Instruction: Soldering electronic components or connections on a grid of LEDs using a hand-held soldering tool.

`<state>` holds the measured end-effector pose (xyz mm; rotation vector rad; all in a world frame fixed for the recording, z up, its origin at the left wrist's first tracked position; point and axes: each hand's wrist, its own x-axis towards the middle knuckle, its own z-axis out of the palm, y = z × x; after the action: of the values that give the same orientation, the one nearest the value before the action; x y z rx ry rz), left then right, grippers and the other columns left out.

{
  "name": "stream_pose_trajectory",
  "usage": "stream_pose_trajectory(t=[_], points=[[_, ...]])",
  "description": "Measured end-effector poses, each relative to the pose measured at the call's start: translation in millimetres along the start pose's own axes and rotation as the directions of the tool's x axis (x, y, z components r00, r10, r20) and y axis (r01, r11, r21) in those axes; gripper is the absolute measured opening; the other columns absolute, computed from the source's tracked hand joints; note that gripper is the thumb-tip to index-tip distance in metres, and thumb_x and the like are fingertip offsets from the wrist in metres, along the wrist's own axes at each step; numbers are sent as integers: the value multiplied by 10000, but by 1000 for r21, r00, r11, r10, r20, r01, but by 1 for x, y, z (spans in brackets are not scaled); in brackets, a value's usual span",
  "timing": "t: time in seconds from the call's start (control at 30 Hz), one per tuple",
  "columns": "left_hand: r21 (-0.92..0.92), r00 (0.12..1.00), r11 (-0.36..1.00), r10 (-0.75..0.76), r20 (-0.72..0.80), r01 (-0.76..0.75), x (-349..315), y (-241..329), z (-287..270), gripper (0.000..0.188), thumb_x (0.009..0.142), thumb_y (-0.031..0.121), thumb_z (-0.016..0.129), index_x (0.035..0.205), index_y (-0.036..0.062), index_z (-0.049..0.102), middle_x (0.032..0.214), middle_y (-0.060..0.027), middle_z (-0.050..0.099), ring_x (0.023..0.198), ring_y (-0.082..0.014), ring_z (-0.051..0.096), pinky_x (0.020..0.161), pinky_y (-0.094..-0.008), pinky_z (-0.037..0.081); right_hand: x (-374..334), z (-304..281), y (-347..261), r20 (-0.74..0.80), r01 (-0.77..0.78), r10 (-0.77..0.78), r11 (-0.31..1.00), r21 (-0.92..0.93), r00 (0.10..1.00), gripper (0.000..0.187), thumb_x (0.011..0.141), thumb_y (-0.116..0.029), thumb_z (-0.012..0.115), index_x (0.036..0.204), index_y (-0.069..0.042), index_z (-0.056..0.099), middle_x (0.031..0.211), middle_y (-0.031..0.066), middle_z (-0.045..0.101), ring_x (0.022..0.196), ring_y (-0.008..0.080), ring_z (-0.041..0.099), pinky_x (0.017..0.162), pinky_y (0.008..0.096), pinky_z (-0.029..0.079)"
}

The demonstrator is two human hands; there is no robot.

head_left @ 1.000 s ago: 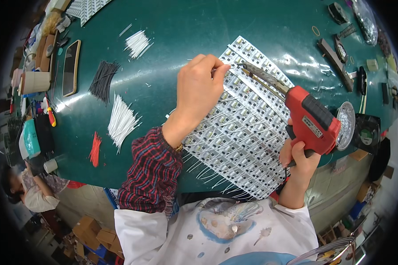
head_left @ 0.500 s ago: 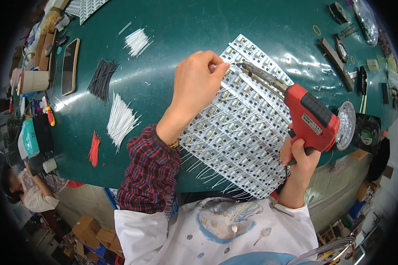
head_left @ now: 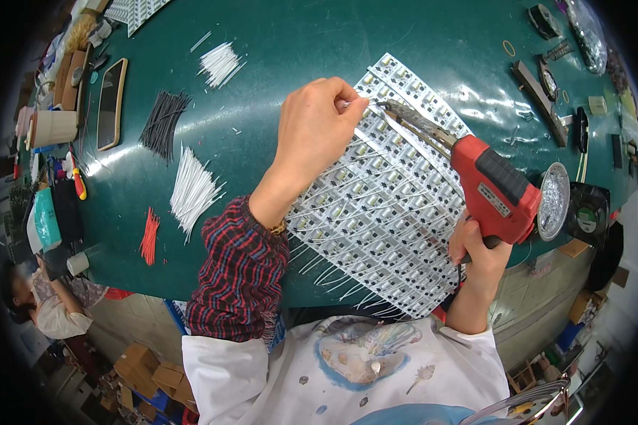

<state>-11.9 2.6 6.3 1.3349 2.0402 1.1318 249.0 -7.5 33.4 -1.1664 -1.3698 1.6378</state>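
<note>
A panel of white circuit boards (head_left: 376,234) with rows of small components lies angled on the table, thin white wires running across it and past its lower left edge. My left hand (head_left: 315,127) pinches a thin white wire (head_left: 347,104) near the panel's upper part; the fingers hide most of it. In my right hand (head_left: 478,248) is a red and black soldering gun (head_left: 500,188), gripped by its handle. Its dark tip (head_left: 386,106) is just right of my left fingertips, at the board; whether it touches the wire I cannot make out.
On the green table (head_left: 276,42), left of the panel, lie bundles of white wires (head_left: 195,191), black wires (head_left: 164,124) and red wires (head_left: 149,237). A phone (head_left: 111,104) is farther left. At right are a foil dish (head_left: 553,200) and a fan (head_left: 590,216). Another person (head_left: 53,304) is at lower left.
The soldering gun has shifted slightly left, bringing its tip a little closer to my left fingertips. My left hand has barely moved and keeps its pinch.
</note>
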Motion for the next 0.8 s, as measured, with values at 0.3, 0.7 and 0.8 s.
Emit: stream_pose_trajectory(t=[0.3, 0.7, 0.8], points=[[-3, 1000, 1000, -10, 9, 10, 1, 0, -2, 207, 762, 180, 674, 799, -23, 657, 554, -9, 539, 496, -51, 437, 457, -235, 338, 0, 3, -4, -4, 34, -34, 997, 73, 999, 364, 836, -66, 615, 1121, 78, 441, 610, 70, 521, 410, 114, 463, 374, 237, 360], [-2, 999, 999, 34, -42, -34, -1, -2, 1, 181, 757, 172, 681, 803, -3, 665, 556, -12, 548, 488, -63, 442, 456, -241, 343, 1, 11, -3, -53, 73, -75, 997, -37, 996, 440, 878, -295, 576, 1076, 85, 475, 475, 35, 428, 348, 103, 378, 351, 236, 295], [-17, 964, 983, 173, -202, -180, -1, -7, 2, 125, 756, 125, 682, 810, 12, 670, 569, -19, 572, 482, -72, 455, 453, -238, 352, 0, 10, -6, -36, 90, -91, 996, -22, 995, 455, 882, -292, 570, 1093, 95, 457, 473, 41, 432, 344, 104, 377, 350, 239, 296]])
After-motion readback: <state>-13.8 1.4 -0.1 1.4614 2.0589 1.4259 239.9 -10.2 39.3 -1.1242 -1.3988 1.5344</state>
